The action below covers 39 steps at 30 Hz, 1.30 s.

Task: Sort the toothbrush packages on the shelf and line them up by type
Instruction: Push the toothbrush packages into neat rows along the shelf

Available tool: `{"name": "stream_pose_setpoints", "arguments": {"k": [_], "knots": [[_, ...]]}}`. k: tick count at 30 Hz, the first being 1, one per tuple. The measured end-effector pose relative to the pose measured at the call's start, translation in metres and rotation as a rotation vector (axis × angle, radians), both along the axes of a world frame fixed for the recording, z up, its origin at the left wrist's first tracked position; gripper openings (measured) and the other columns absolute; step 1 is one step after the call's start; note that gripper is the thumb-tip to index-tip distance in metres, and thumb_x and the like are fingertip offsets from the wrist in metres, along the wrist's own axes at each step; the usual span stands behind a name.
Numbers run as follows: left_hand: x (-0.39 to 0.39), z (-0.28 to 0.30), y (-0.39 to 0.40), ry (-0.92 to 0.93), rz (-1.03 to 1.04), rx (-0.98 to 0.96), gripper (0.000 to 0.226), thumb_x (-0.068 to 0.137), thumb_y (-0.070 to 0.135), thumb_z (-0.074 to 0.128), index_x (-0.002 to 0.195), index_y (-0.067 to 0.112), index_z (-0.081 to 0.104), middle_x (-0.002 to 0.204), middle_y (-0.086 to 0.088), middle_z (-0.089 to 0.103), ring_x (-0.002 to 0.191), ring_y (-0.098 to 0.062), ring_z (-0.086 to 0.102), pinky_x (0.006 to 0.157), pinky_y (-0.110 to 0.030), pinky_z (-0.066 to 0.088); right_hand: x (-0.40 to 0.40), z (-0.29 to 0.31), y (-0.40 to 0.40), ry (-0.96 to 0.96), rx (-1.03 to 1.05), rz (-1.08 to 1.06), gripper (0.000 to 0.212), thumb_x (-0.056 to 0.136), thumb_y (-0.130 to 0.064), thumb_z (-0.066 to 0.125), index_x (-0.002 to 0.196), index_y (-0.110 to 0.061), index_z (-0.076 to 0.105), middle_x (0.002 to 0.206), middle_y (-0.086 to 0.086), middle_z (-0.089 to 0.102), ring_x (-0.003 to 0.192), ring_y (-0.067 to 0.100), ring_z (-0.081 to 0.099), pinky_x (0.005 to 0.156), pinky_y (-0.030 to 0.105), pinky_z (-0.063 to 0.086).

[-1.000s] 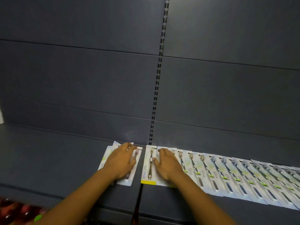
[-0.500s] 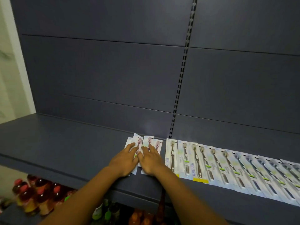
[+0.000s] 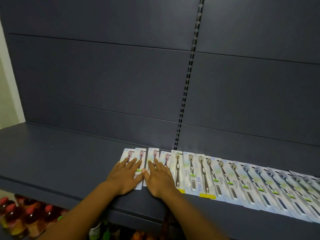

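A long row of toothbrush packages lies flat on the dark grey shelf (image 3: 52,158). At its left end are several packages with purple brushes (image 3: 154,155). My left hand (image 3: 123,176) presses flat, fingers straight, on the two leftmost ones. My right hand (image 3: 160,178) lies flat on the two beside them, thumbs almost touching. Right of my hands sit yellow-footed "JING PAI" packages (image 3: 201,177) mixed with brown-brush packages (image 3: 190,168). Further right, overlapping packages with green labels (image 3: 259,184) run to the frame's edge.
The shelf's back panel (image 3: 121,75) rises behind the row, with a slotted upright (image 3: 187,80) near the middle. Red-capped bottles (image 3: 26,217) stand on a lower shelf at bottom left. A pale wall (image 3: 7,94) borders the left side.
The purple packages now lie spread side by side in a straighter row. Both hands sit flat on them, the right having moved left off the brown packages. The view has shifted left and closer.
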<state>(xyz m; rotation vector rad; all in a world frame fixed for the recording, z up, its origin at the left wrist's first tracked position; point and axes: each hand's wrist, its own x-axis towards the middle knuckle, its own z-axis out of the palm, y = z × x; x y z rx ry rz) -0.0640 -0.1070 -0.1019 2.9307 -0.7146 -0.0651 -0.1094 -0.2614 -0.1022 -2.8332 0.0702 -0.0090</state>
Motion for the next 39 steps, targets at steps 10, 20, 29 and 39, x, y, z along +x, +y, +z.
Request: {"name": "stream_pose_setpoints", "arguments": {"k": [10,20,29,39], "knots": [[0.025,0.002,-0.004,-0.035,-0.081,-0.074,0.092,0.082,0.078,0.017,0.155,0.022,0.015,0.163,0.003,0.014,0.150,-0.019,0.008,0.123,-0.035,0.011,0.014,-0.001,-0.002,-0.011,0.011,-0.026,0.060,0.104,-0.047,0.014,0.156,-0.018,0.014,0.164,0.003,0.002,0.151,0.019,0.001,0.123,0.037,-0.002],[0.040,0.009,-0.008,-0.064,-0.166,-0.197,0.069,0.092,0.061,0.041,0.149,0.025,0.027,0.155,0.006,0.029,0.143,-0.014,0.025,0.116,-0.028,0.019,0.028,0.002,0.002,0.004,0.043,-0.122,0.059,0.104,-0.043,0.019,0.156,-0.015,0.011,0.164,0.006,0.001,0.151,0.022,0.000,0.124,0.040,-0.002],[0.040,0.004,-0.003,-0.024,-0.161,-0.141,0.074,0.093,0.062,0.038,0.154,0.027,0.017,0.162,0.004,0.016,0.150,-0.017,0.011,0.120,-0.034,0.012,0.024,0.003,0.009,0.035,0.021,-0.167,0.063,0.104,-0.045,0.017,0.156,-0.013,0.002,0.164,0.009,-0.007,0.151,0.024,-0.006,0.123,0.042,-0.004],[0.043,0.012,-0.005,0.016,-0.175,-0.127,0.077,0.090,0.066,0.036,0.155,0.029,0.014,0.163,0.005,0.011,0.151,-0.015,0.005,0.120,-0.030,0.007,0.024,0.004,-0.007,0.025,0.051,-0.040,0.058,0.103,-0.050,0.016,0.156,-0.028,0.008,0.164,0.004,-0.003,0.152,0.022,-0.004,0.123,0.041,-0.002]]}}
